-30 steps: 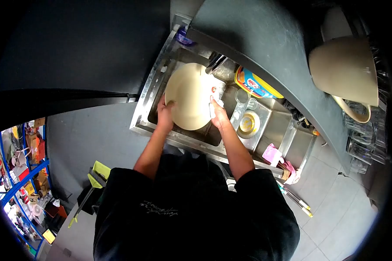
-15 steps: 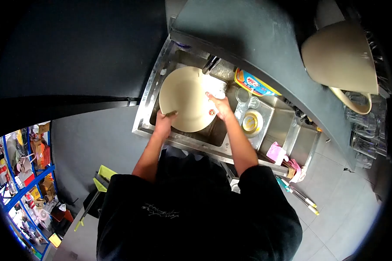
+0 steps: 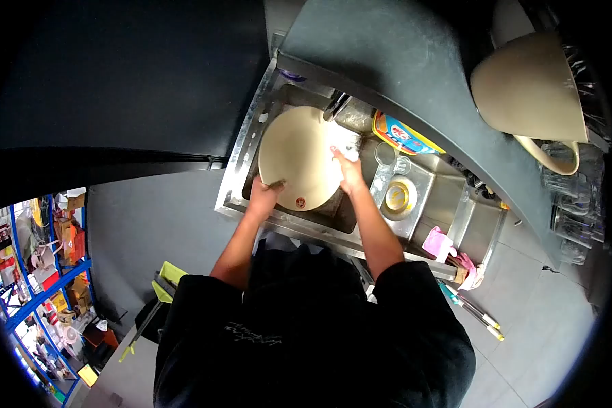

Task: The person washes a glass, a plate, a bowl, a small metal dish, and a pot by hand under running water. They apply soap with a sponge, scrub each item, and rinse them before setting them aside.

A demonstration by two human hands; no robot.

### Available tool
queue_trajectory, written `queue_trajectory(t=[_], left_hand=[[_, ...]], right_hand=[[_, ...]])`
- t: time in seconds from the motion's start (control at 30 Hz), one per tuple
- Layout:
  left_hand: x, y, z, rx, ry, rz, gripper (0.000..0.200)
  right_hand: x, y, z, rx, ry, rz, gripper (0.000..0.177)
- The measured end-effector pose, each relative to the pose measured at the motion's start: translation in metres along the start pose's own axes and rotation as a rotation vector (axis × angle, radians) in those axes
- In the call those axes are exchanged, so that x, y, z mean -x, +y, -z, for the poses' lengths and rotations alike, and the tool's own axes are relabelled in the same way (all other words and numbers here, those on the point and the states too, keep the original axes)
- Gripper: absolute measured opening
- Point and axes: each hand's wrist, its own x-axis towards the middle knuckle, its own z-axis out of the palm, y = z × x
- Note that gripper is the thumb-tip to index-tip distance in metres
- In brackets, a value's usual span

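A large round cream plate (image 3: 299, 153) is tilted in the left sink basin, under the tap (image 3: 336, 105). A red mark (image 3: 300, 202) shows near its lower rim, and water glints white at its upper right. My left hand (image 3: 264, 197) is closed on the plate's lower left edge, thumb on top. A small dark greenish-brown piece (image 3: 275, 185), perhaps a scouring pad, shows by that thumb. On the right edge, my right hand (image 3: 349, 171) grips the rim with the thumb over the surface and the other fingers hidden underneath.
Right of the basin (image 3: 234, 170) are clear glasses (image 3: 385, 154), a yellow-stained bowl (image 3: 398, 197) and a blue-yellow packet (image 3: 402, 136). Pink cloths (image 3: 439, 243) lie farther right. A big cream mug (image 3: 530, 88) and stacked glasses (image 3: 570, 224) stand on the right, beyond the grey ledge (image 3: 387, 54).
The plate has turned clockwise between my hands: its red mark has gone from the right side to the bottom. The whole view has shifted slightly.
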Motion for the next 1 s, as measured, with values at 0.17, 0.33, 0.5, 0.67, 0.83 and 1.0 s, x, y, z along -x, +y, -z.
queue_trajectory(t=[0.17,0.33,0.5,0.67,0.83,1.0], left_hand=[[0.006,0.000,-0.038,0.309,0.440,-0.166,0.029],[0.012,-0.038,-0.058,0.296,0.469,-0.219,0.033],[0.000,-0.011,0.008,-0.051,0.112,-0.055,0.030],[0.005,0.003,-0.018,0.154,0.306,-0.070,0.036],[0.010,-0.033,-0.057,0.198,0.447,-0.270,0.034],[0.000,0.006,0.006,-0.177,0.120,-0.186,0.024]], right_hand=[[0.009,0.007,-0.012,-0.170,0.019,-0.086,0.057],[0.036,0.047,-0.021,-0.372,0.076,-0.187,0.049],[0.012,-0.001,-0.003,-0.083,-0.037,-0.097,0.046],[0.004,0.000,-0.003,-0.202,-0.068,-0.259,0.043],[0.033,0.052,-0.020,-0.367,0.022,-0.240,0.044],[0.019,-0.001,-0.018,-0.075,0.007,0.083,0.044]])
